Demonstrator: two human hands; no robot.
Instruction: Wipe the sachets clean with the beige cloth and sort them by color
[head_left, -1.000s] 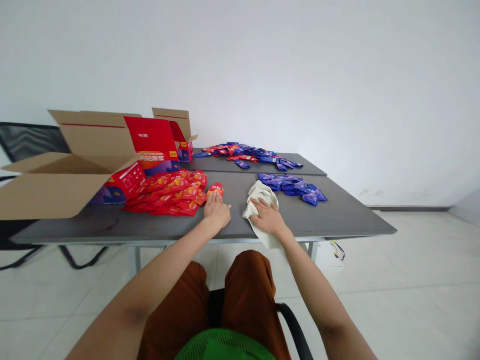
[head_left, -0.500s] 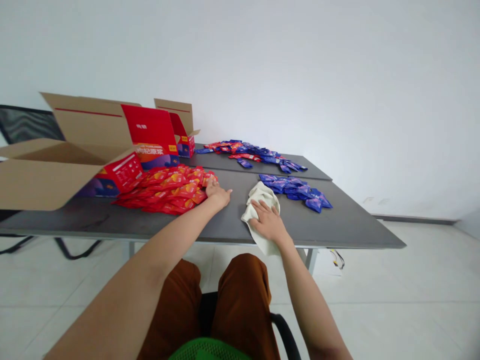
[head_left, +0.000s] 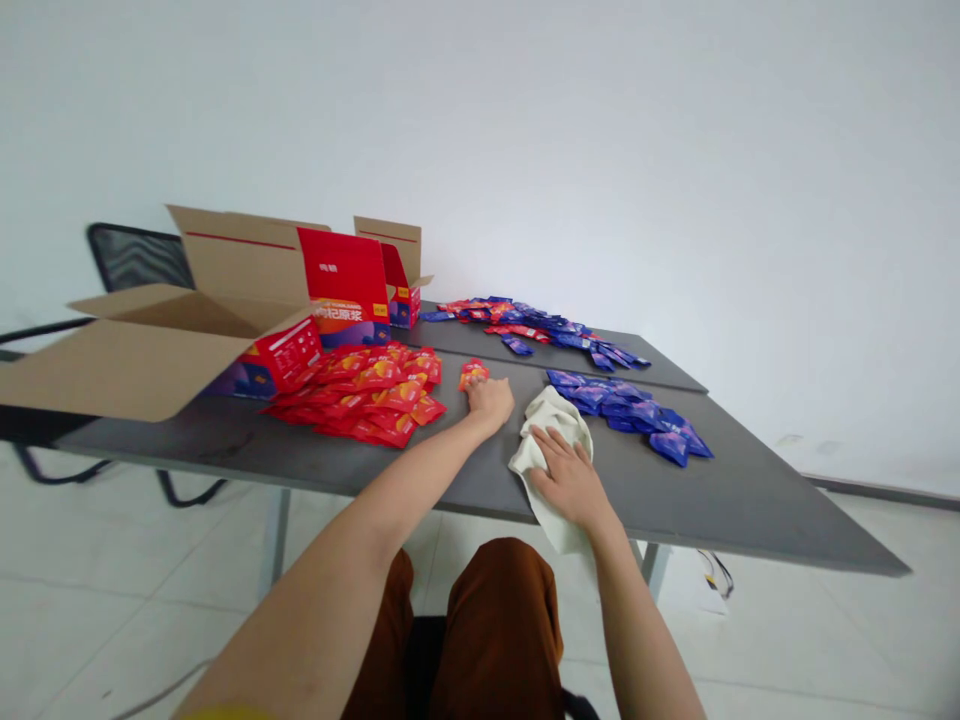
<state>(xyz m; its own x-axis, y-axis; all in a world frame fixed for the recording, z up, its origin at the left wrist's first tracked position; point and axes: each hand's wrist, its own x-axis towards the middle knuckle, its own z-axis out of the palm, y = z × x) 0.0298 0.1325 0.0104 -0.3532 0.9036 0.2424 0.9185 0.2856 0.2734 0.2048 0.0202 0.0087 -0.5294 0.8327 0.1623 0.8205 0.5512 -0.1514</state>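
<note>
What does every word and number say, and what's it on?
"杞原浆": on the red panel; one character before it is partly covered.
Small letters above that: too blurred.
White characters near the panel's top: too blurred.
Front box, far box, red pouches, blue pouches: print too small or blurred.

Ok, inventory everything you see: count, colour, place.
Open printed cardboard boxes: at least two, red and blue outside, left
Heaped flat pouches: many, red, right of boxes
Single flat pouch: one, red, right of heap
Row of flat pouches: several, blue, right
Mixed pouch pile: many, blue and red, back
Crumpled fabric cloth: one, pale, over near edge
Flat tabletops: two, dark grey, centre
Mesh chair: one, black, left
Flat object with cables: one, white, floor right
Wall: one, white, behind
Tiled floor: one, pale, below
Trousered legs: two, brown, below
Left hand: one, bare, at single pouch
Right hand: one, bare, on cloth
</note>
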